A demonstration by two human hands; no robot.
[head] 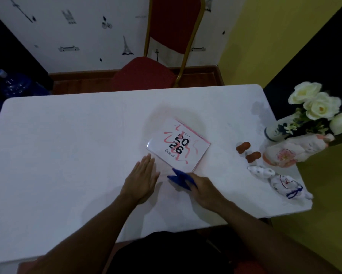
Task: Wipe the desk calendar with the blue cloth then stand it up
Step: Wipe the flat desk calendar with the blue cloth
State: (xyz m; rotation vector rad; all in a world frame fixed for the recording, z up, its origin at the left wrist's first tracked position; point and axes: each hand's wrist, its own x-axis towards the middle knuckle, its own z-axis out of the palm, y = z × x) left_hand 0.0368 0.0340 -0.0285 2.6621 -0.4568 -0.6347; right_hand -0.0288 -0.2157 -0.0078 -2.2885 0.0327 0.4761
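Note:
The desk calendar [179, 146] lies flat on the white table [67, 145], turned at an angle, its cover showing "2026" with pink streaks. Just below its near corner my right hand [203, 189] is closed around the blue cloth [179, 177], which bunches out past my fingers and touches the table beside the calendar's edge. My left hand [141, 178] rests flat on the table with fingers together and extended, fingertips just short of the calendar's near-left edge, holding nothing.
At the table's right side stand a vase of white flowers [314, 107], a ceramic figurine [290, 151], two small brown items [247, 151] and small white figurines [278, 180]. A red chair [146, 74] faces the far edge. Blue water bottles [12, 84] sit at far left.

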